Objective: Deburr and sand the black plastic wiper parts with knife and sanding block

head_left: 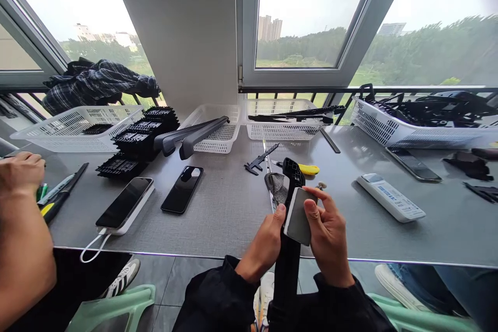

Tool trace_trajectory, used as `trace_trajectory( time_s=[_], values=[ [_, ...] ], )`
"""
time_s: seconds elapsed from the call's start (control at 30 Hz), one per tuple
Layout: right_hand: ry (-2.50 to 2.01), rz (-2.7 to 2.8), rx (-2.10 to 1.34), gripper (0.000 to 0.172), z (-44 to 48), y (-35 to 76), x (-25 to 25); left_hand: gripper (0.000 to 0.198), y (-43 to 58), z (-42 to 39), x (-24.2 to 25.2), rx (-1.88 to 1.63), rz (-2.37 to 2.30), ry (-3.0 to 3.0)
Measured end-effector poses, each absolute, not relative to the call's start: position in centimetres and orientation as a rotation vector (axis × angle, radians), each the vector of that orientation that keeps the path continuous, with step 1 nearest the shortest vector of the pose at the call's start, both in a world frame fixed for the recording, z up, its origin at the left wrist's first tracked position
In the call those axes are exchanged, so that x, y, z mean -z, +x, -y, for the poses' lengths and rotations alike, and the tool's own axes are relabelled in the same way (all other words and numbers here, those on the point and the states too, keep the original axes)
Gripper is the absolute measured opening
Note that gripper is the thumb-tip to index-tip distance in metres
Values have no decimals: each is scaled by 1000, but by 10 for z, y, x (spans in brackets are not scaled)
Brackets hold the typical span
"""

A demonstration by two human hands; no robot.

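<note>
My left hand [264,244] is closed around a long black plastic part [287,264], which stands nearly upright over the table's front edge, its ribbed end [293,168] up. Closed too, my right hand [329,228] grips a flat grey block with a white edge [300,215] between thumb and fingers. The block lies over the black part, and whether they touch I cannot tell. Just behind my hands are a crumpled grey cloth [277,187], a yellow-handled cutter [308,169], a small metal knob [321,186] and a black caliper [261,160].
White baskets [221,145] line the window side, one heaped with black parts [436,109]. Stacked black pieces [140,140] and two long dark bars [202,137] lie left. Phones [182,189] and a white box [391,198] rest on the table. Another person's arm [23,218] is at left.
</note>
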State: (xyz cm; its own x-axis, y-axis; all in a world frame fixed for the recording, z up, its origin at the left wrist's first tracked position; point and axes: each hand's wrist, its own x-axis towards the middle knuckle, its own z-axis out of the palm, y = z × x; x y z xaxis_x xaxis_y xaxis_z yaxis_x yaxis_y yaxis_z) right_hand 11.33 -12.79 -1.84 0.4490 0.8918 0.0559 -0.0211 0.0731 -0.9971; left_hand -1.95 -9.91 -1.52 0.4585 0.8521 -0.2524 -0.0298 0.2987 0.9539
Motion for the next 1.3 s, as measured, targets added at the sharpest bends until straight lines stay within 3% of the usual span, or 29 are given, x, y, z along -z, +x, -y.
trace_trajectory(
  time_s=[0.2,0.4,0.6,0.83,1.3],
  values=[
    [-1347,976,-966,66,130,117,19,76,-20,100,13,-735,-933,1116],
    [-1350,869,-861,67,128,113,14,74,-23,98,11,-766,-883,1141],
    [-1276,873,-1017,62,130,118,12,78,-23,103,12,-820,-968,1049],
    [-1287,759,-992,70,129,119,11,78,-23,104,10,-791,-940,1058],
    [-1239,857,-1172,62,131,128,13,87,-9,116,13,-879,-982,963]
  ],
)
